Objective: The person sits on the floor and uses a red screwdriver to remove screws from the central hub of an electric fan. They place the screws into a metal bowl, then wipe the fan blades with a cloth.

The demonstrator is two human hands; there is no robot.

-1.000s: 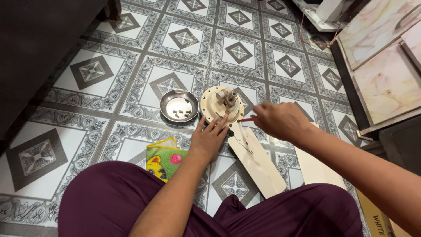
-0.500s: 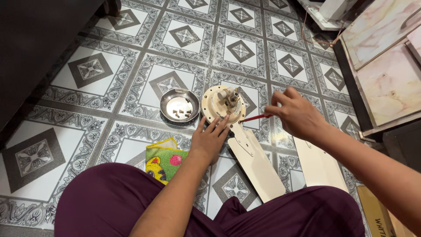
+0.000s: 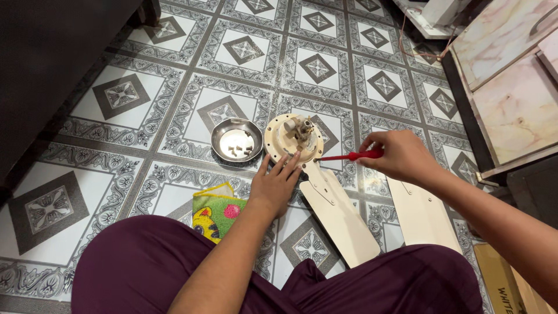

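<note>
A cream round fan motor housing [image 3: 283, 141] with a metal shaft on top lies on the patterned tile floor. One cream fan blade [image 3: 338, 215] runs from it toward my lap. My left hand [image 3: 276, 183] rests flat on the housing's near edge with fingers spread. My right hand [image 3: 398, 156] grips a red-handled screwdriver [image 3: 347, 156]; its tip points at the spot where the blade meets the housing.
A small steel bowl [image 3: 236, 141] holding several screws sits left of the housing. A second cream blade [image 3: 423, 218] lies under my right forearm. A colourful cloth [image 3: 217, 211] is by my left knee, a cardboard box [image 3: 504, 281] at lower right, marbled panels [image 3: 511, 87] at right.
My right hand has drawn back to the right, so the red screwdriver now shows full length, lying nearly level toward the blade joint. My left hand has stayed on the housing.
</note>
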